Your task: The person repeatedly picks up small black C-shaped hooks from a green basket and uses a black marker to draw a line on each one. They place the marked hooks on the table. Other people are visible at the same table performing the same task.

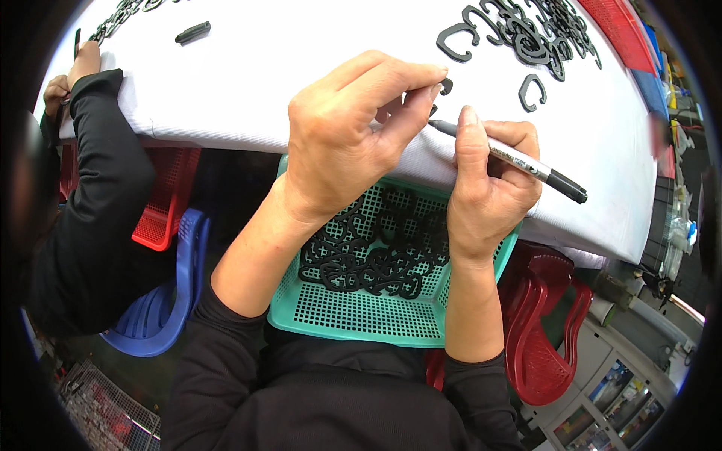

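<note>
Between the thumb and fingertips of my left hand [338, 124] is a small black C-shaped piece [447, 86], mostly covered by the fingers. My right hand [481, 188] grips a marker pen [519, 158] with a white barrel and black ends. Its dark tip points left, close to the piece; I cannot tell whether they touch. Below both hands, a green perforated basket [353, 334] rests at my lap, with many black C-shaped pieces [368, 270] inside.
On the white-covered table [241, 83], a heap of black C-shaped pieces [530, 41] lies at the far right. A black pen cap [192, 32] sits far left. Someone's black sleeve [113, 165] is at left. Blue [162, 316] and dark red chairs [538, 331] flank me.
</note>
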The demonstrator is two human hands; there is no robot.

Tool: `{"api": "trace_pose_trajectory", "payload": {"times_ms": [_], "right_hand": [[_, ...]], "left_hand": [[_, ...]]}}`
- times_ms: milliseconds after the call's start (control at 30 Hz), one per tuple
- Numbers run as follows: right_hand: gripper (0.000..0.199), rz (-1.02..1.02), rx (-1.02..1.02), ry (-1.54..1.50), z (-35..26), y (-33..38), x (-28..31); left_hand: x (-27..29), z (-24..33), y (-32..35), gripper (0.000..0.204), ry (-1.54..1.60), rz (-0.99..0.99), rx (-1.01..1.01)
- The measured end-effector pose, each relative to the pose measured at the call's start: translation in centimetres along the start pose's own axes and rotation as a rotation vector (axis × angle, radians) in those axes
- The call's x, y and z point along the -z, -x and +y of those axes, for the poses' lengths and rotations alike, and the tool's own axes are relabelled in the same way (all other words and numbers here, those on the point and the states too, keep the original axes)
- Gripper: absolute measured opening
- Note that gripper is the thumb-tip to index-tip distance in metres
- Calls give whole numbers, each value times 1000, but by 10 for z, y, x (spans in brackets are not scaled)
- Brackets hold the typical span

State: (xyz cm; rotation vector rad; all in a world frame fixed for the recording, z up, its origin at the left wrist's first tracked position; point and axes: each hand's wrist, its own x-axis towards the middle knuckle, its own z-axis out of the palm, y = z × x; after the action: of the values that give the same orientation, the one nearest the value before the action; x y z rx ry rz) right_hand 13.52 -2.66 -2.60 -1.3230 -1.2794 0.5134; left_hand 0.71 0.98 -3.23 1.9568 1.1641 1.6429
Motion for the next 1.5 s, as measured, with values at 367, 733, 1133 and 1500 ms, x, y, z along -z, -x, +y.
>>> {"api": "trace_pose_trajectory", "payload": {"times_ms": [367, 733, 1133, 1500], "right_hand": [[17, 2, 13, 5, 3, -1, -2], [16, 43, 0, 3, -1, 0, 1], [17, 56, -105, -167, -8, -6, 9], [19, -3, -163, -135, -4, -6, 2]], "left_hand": [[0, 1, -1, 17, -7, 1, -4], [1, -1, 0, 18, -17, -2, -13], [8, -2, 4, 32, -27, -111, -72], [9, -2, 5, 35, 97, -172, -12]]}}
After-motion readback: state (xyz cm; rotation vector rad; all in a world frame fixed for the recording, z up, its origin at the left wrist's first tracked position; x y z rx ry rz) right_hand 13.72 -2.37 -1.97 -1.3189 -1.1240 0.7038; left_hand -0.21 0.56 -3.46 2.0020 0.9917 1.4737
